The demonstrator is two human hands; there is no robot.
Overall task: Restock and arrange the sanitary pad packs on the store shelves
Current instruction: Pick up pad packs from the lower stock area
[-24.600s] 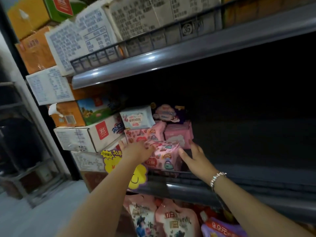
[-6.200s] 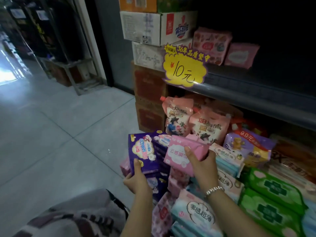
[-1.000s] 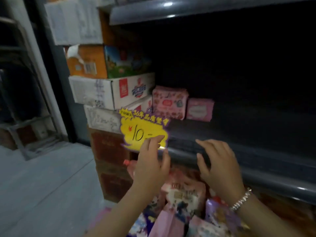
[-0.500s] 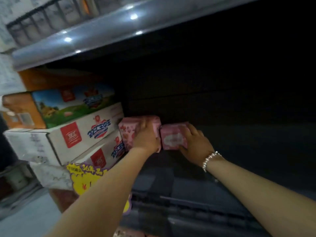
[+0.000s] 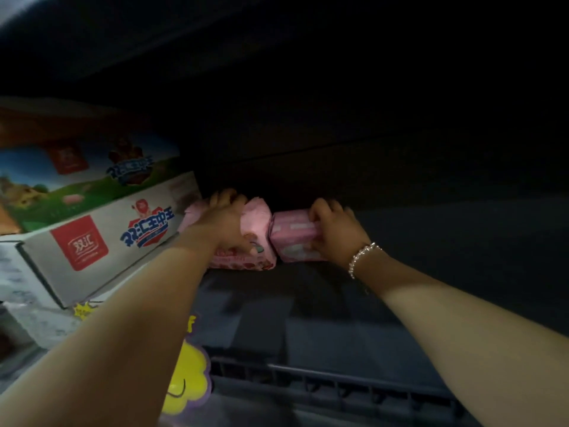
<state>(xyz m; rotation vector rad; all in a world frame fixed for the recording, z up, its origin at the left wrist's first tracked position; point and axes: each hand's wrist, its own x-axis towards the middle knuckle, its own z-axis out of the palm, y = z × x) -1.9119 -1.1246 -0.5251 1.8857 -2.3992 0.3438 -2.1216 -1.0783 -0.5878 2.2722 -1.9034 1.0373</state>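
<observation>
A white carton (image 5: 101, 238) with a red square label and blue lettering is seen left of the left hand, its end close beside the patterned pink pack; a carton with a green printed scene (image 5: 77, 177) is stacked on top of it. Below the left forearm, a yellow price tag (image 5: 187, 386) is fixed at the front edge of the shelf (image 5: 308, 318).

The left hand (image 5: 226, 221) is laid over the patterned pink pack (image 5: 255, 238), fingers curled over the pack's top rear edge and thumb pressed on its front face; the pack is gripped. The pack stands on the shelf floor near the dark back wall.

Just right of it, touching or nearly touching, a plainer pink pack (image 5: 292, 238) stands on the same shelf. The right hand (image 5: 335, 234) is closed round this pack's right end, fingers curled over the top, thumb side low at the front. A beaded bracelet (image 5: 363, 257) is worn on the right wrist.

Right of the right hand, only dark shelf surface is made out. A low wire rail (image 5: 338, 386) runs along the shelf front, nearer the camera than both hands. Print on the packs is too blurred to be read.
</observation>
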